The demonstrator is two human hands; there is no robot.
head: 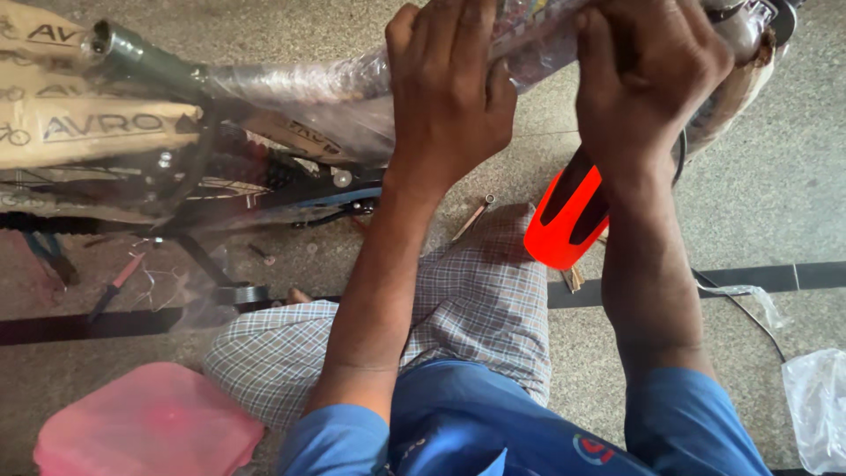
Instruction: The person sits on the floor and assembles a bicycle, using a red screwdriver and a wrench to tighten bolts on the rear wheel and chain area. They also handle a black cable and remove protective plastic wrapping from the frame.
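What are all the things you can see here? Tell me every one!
bicycle frame: one, wrapped in clear plastic and brown cardboard, lying across the top.
metal tube end: one, grey, top left.
orange part: one, orange and black, under the right hand.
pink box: one, pink, bottom left on the floor.
plastic bag: one, clear, bottom right.
black cable: one, on the floor at right.
small tool: one, red handle, on the floor at left.
checked trousers: one knee, grey check, middle.
blue shirt: one, bottom.
left hand: on the wrapped frame.
right hand: on the wrapped frame.
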